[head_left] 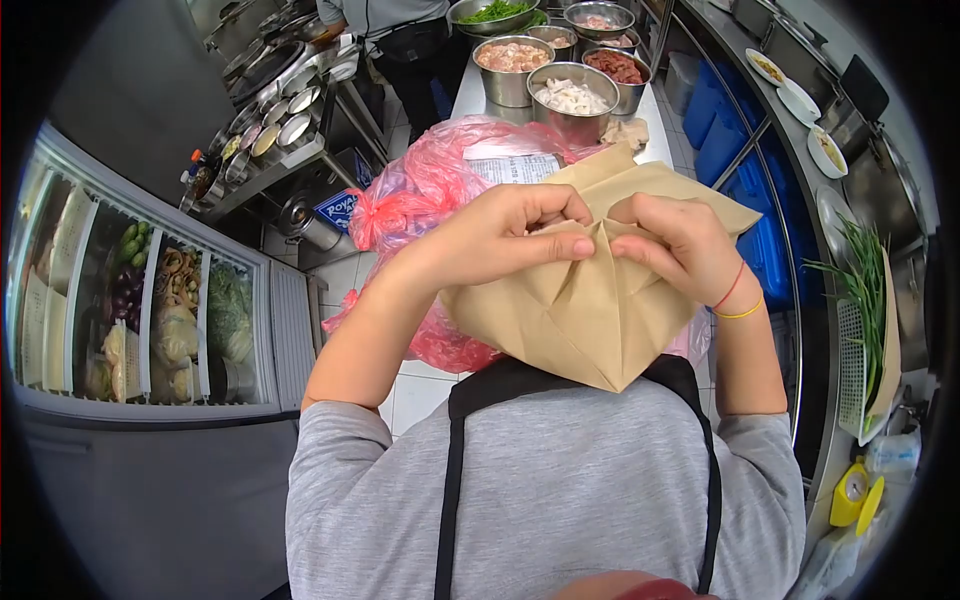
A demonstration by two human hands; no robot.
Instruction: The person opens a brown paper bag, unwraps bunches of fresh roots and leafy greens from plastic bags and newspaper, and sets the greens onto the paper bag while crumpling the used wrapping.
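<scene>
At far left, a fridge [150,500] shows vegetables [230,295]. Crinkled pink plastic bags [415,190] crowd the folded brown paper [590,310] before the person's chest [580,480]. The left hand [510,235], bent inward, pinches a crease in it; metal pots [500,88] of raw meat [512,57] stand beyond on the table [655,140]. The right hand [685,240] pinches close beside the left. At right, spring onions [865,290] lie in a white basket [851,370].

Brown paper [585,312], creased, partly folded, held up

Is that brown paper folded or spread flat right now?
Partly folded: creases run down the brown paper from where the left hand and right hand pinch it.
</scene>
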